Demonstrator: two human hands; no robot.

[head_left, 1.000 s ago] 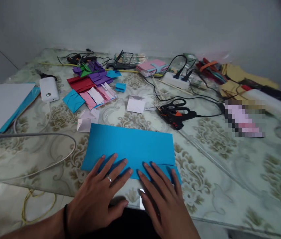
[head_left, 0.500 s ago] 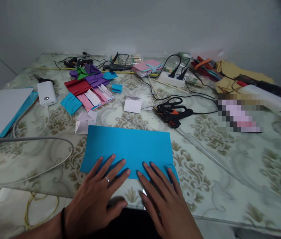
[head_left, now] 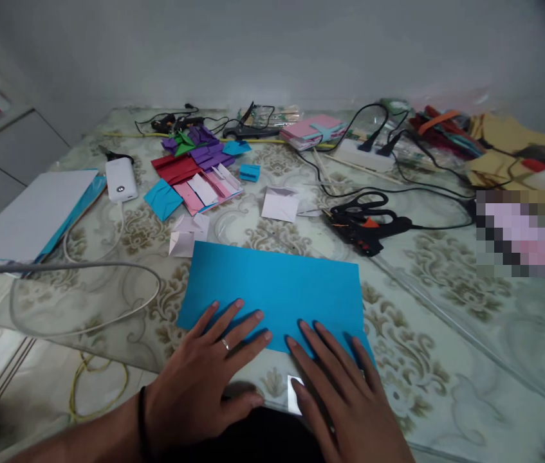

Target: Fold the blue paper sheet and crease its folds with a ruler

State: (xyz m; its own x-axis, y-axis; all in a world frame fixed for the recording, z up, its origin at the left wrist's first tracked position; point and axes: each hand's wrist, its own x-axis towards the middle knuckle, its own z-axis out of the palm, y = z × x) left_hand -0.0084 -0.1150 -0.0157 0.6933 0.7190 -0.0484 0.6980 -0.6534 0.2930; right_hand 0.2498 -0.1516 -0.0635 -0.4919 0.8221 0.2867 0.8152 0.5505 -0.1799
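Note:
A wide blue sheet of paper [head_left: 272,276] lies on the patterned table in front of me. Its near right corner shows a folded edge under my fingers. My left hand [head_left: 219,366] rests on the sheet's near left part, fingers spread and flat, a ring on one finger. On the near right part lies my right hand [head_left: 334,386], fingers stretched out as well. Both hands press on the paper without gripping it. Beside the right thumb, a small white piece [head_left: 294,393] shows at the table's edge. Small white folded papers [head_left: 280,204] lie just beyond the sheet.
A glue gun with black scissors [head_left: 369,225] lies beyond the sheet's right corner. Coloured folded papers [head_left: 175,168], a white power bank [head_left: 121,179] and a paper stack [head_left: 35,206] are to the left. A power strip [head_left: 363,155] with cords stands at the back.
The view has swung left, so everything appears shifted to the right. Both hands stay on the blue sheet, the right one slightly farther from the left. More of the small white piece shows.

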